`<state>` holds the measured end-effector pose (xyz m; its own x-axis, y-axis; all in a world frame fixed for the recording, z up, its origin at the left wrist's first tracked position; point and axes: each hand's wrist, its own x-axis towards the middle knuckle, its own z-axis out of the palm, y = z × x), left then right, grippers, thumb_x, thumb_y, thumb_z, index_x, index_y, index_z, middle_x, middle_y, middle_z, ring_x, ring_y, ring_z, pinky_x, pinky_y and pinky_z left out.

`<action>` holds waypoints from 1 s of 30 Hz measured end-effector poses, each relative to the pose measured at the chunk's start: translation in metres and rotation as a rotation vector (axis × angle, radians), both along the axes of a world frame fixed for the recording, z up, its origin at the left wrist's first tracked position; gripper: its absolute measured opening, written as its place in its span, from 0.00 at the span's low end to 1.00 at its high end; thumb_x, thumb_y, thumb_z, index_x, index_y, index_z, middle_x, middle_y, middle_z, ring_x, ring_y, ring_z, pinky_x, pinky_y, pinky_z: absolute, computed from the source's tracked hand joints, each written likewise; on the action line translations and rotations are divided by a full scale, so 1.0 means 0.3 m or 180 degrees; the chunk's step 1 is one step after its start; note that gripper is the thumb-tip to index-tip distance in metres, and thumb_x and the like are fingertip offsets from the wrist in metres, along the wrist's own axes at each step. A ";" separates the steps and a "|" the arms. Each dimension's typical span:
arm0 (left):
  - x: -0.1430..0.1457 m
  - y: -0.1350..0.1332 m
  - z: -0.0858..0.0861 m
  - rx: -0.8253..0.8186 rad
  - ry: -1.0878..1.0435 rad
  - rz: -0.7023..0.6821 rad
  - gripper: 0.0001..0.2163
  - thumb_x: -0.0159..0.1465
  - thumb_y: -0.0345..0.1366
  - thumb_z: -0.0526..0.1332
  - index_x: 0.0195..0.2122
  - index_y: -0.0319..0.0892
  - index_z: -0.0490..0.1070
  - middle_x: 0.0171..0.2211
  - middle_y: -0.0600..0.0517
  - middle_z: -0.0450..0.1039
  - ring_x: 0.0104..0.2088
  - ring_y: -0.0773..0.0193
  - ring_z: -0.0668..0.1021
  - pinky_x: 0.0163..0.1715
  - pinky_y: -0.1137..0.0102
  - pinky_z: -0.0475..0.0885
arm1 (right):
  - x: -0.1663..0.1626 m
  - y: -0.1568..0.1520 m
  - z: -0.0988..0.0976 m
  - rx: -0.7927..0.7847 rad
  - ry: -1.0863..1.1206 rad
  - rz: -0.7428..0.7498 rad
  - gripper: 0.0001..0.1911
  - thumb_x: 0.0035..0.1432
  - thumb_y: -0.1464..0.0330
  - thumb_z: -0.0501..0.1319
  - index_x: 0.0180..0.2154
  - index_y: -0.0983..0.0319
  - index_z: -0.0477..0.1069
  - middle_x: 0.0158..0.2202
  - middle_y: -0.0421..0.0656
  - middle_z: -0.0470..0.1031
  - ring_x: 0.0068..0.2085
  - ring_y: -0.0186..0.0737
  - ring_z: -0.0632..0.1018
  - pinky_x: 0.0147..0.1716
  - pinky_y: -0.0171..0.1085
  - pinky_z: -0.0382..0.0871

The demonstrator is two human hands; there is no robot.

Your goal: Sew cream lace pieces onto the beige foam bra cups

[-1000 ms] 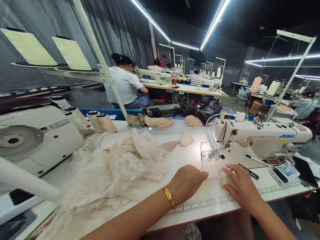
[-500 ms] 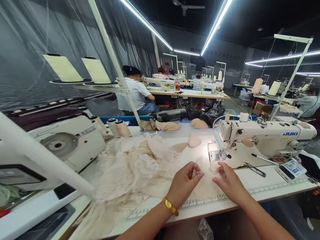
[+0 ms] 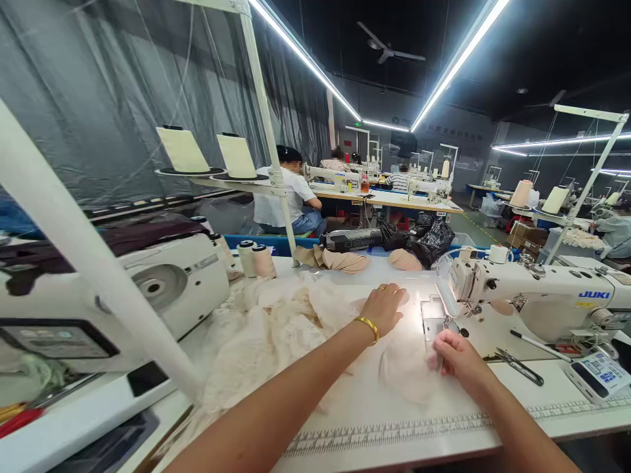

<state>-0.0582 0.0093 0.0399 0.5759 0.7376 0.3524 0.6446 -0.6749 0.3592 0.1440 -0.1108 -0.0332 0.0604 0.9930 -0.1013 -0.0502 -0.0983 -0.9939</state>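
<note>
My right hand pinches the edge of a pale sheer fabric piece, just in front of the needle area of the white sewing machine. The rest of that fabric lies on the white table. My left hand, with a gold bangle at the wrist, reaches forward with its fingers stretched out, palm down. It lies over a beige cut piece, mostly covered by the fingers; whether it grips the piece is hidden. Left of this hand a heap of cream lace fabric spreads over the table.
Thread snips and a white device with a screen lie at the right. Folded beige pieces and thread cones stand behind. A second machine and a slanted pole flank the left. A co-worker sits beyond.
My left hand has gone forward to the beige cut piece. My right hand has closed on the sheer fabric, which now lies spread near the needle. The view has shifted left and up.
</note>
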 end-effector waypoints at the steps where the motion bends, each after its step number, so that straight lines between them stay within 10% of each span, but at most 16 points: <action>1: 0.018 0.014 -0.001 0.0044 -0.0038 -0.0052 0.16 0.72 0.42 0.63 0.57 0.40 0.71 0.55 0.44 0.72 0.51 0.54 0.78 0.50 0.54 0.77 | 0.009 0.007 -0.005 -0.0042 0.0046 0.0034 0.28 0.49 0.42 0.70 0.31 0.59 0.68 0.27 0.41 0.78 0.28 0.38 0.76 0.27 0.34 0.62; 8: -0.038 0.006 0.001 0.0189 -0.0306 -0.0544 0.09 0.73 0.38 0.61 0.50 0.41 0.74 0.50 0.46 0.76 0.47 0.58 0.80 0.48 0.59 0.79 | 0.025 0.011 -0.025 -0.0075 0.0409 0.0072 0.27 0.51 0.44 0.72 0.34 0.60 0.71 0.31 0.43 0.80 0.34 0.42 0.80 0.30 0.35 0.67; 15: -0.161 -0.163 -0.013 0.0591 -0.0860 -0.2154 0.12 0.66 0.20 0.54 0.38 0.44 0.71 0.41 0.51 0.80 0.44 0.64 0.81 0.45 0.71 0.78 | 0.008 0.002 -0.019 -0.0043 0.0593 0.0054 0.33 0.58 0.36 0.59 0.37 0.60 0.71 0.30 0.45 0.80 0.34 0.43 0.82 0.28 0.36 0.69; 25: -0.117 -0.176 0.016 -0.0169 -0.0425 -0.1874 0.15 0.69 0.32 0.58 0.55 0.46 0.72 0.59 0.46 0.75 0.60 0.54 0.75 0.61 0.56 0.71 | -0.031 -0.049 0.037 0.0303 -0.0187 0.0208 0.20 0.57 0.51 0.69 0.35 0.59 0.70 0.25 0.38 0.77 0.27 0.37 0.76 0.26 0.34 0.66; 30: -0.008 -0.164 0.045 -0.1447 0.0193 -0.1766 0.36 0.54 0.46 0.74 0.63 0.46 0.65 0.62 0.43 0.70 0.64 0.42 0.69 0.62 0.50 0.67 | -0.041 -0.112 0.190 0.0736 -0.1446 0.0936 0.05 0.66 0.67 0.61 0.35 0.58 0.71 0.27 0.36 0.74 0.29 0.35 0.75 0.28 0.33 0.64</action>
<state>-0.0606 -0.0398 0.0534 0.9173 0.3967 0.0355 0.2777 -0.7009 0.6569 0.1319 -0.1445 0.0238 -0.2341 0.9679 0.0917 0.3823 0.1783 -0.9067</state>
